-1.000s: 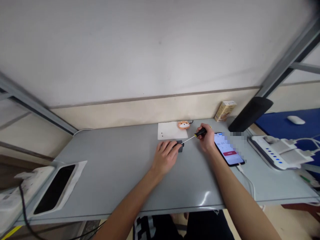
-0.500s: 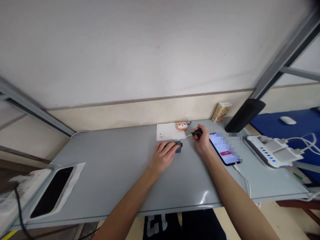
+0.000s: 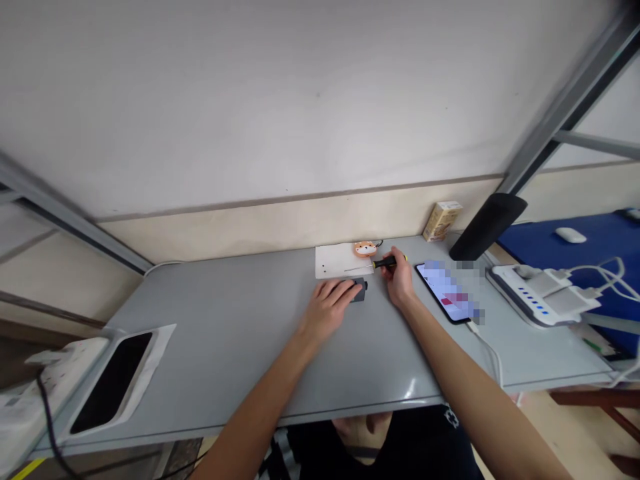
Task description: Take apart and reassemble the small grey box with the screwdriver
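Dark grey block [image 3: 359,292]: located on the grey table [image 3: 225,313], just on the near side of the white sheet [image 3: 341,255]. The left hand [image 3: 326,307] holds it, palm down, with the fingers curved over its top; the right end of the block projects past the fingertips. The right hand [image 3: 399,279] grips the handle of the black-and-yellow screwdriver [image 3: 384,263], with the fingers closed around it. The shaft points left and extends over the sheet; contact between the tip and the sheet cannot be determined. Two small dark pieces [image 3: 324,271] sit near the left edge of the sheet, to the left of the tip. An orange-and-white animal-faced case [image 3: 365,249] rests at the far right corner of the sheet. The lit phone [image 3: 445,293], with a cable [image 3: 487,343] attached, lies to the right of the right hand. A carton [image 3: 442,221] and a black cylinder [image 3: 487,227] are positioned farther back.
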Available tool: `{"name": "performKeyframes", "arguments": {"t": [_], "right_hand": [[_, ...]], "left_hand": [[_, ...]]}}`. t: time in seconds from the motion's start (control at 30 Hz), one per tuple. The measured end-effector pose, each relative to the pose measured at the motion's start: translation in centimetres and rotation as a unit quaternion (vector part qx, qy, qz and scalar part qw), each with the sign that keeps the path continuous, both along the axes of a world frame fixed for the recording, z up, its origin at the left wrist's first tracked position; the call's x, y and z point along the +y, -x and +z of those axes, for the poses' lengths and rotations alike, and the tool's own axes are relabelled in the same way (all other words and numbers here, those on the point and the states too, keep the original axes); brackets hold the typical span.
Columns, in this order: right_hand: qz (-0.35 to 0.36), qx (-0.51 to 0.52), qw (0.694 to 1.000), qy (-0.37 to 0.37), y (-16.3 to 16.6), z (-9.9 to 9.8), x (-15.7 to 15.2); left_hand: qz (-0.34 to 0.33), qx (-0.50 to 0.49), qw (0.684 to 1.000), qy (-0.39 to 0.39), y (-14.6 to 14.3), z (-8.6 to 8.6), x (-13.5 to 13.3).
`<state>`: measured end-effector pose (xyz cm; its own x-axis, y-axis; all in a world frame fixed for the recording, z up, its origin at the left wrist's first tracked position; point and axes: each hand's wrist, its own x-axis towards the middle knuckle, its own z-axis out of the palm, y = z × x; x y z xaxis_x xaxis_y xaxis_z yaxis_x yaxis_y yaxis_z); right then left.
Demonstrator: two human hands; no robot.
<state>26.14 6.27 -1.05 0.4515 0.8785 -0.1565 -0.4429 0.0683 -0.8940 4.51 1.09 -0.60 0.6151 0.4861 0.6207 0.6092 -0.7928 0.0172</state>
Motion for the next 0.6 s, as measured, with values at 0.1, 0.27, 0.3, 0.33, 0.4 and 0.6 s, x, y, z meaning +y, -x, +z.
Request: {"name": "performKeyframes", "arguments": {"t": [0.1, 0.27, 0.3, 0.33, 0.4, 0.6], "right_hand": [[-0.002, -0.054, 0.998, -0.009, 0.3, -0.2, -0.1], [0.063, -0.175, 0.981, -0.062, 1.0, -0.3, -0.6], [0.085, -0.201, 0.973, -0.073, 1.1, -0.2, -0.8], [0.107, -0.225, 0.965, -0.081, 1.2, -0.2, -1.0], [0.145, -0.263, 0.949, -0.092, 1.3, -0.2, -1.2], [0.197, -0.328, 0.915, -0.126, 1.4, -0.4, -1.3]], "left_hand": [[-0.006, -0.053, 0.999, 0.010, 0.1, 0.1, -0.1], [0.059, -0.242, 0.967, 0.054, 1.6, 0.5, 0.7], [0.076, -0.271, 0.958, 0.058, 2.1, 0.5, 1.0], [0.093, -0.292, 0.950, 0.058, 2.6, 0.5, 1.4], [0.126, -0.313, 0.940, 0.052, 3.7, 0.4, 2.2], [0.146, -0.315, 0.933, 0.090, 4.8, -0.2, 3.3]]}}
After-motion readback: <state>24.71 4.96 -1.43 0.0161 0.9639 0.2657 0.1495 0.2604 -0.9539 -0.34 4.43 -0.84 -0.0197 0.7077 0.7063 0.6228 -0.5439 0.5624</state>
